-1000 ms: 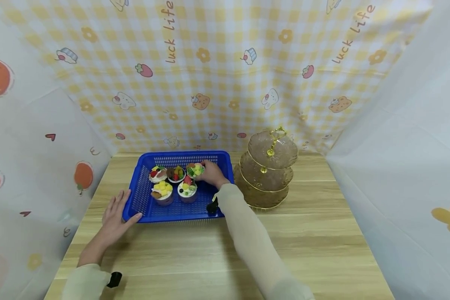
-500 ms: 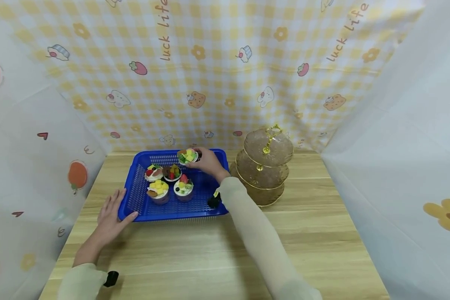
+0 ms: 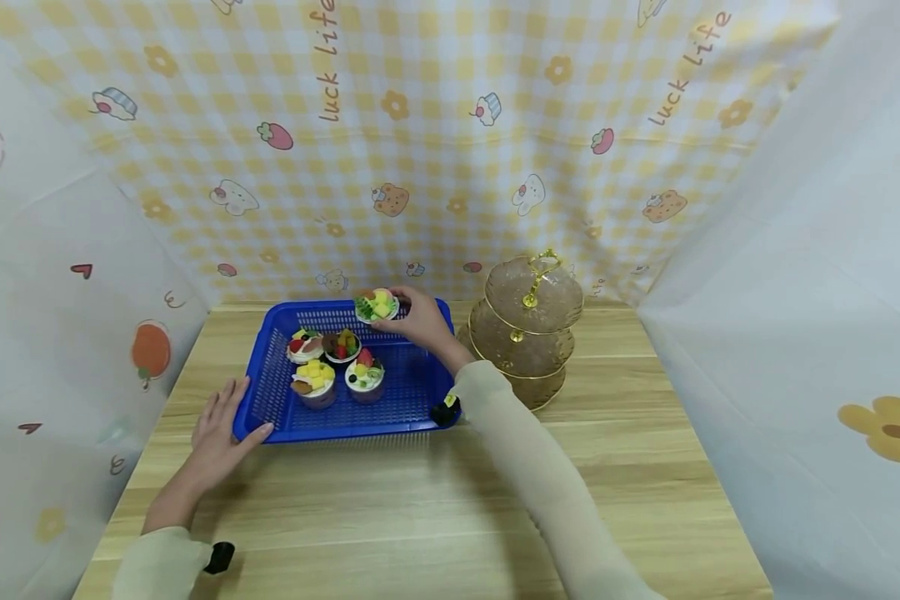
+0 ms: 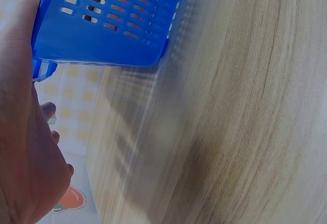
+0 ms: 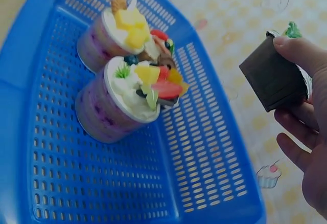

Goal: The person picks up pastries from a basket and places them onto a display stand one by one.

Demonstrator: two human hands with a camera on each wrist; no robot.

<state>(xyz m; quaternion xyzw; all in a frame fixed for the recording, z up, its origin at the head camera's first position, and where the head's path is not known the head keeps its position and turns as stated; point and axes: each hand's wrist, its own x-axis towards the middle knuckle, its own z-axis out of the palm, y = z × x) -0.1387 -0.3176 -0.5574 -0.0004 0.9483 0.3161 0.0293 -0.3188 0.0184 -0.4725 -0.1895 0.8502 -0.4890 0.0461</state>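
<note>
In the head view my right hand (image 3: pixel 422 322) pinches a dessert cup (image 3: pixel 376 307) topped with yellow cubes and green leaves, lifted over the back of a blue plastic basket (image 3: pixel 412 408). The right wrist view shows this cup's dark brown body (image 5: pixel 275 74) between thumb and fingers. At the basket's front left corner rests my left hand (image 3: pixel 219 435), thumb at the rim and straight fingers along the outer side. Several other dessert cups stand in the basket's left half, among them one with yellow cubes (image 3: pixel 317 385) and one with a strawberry (image 3: pixel 365 379).
A three-tier serving stand (image 3: pixel 528 333) with brownish clear plates, gold rims and a gold handle stands right of the basket. Both are on a wooden table (image 3: pixel 390 517). Behind hangs a yellow checked cloth (image 3: pixel 435 150), with pale sheets at both sides.
My right hand has lifted the dessert cup from among the others, up and slightly left, over the basket's back rim. The left hand stays at the basket corner; the head view has shifted slightly.
</note>
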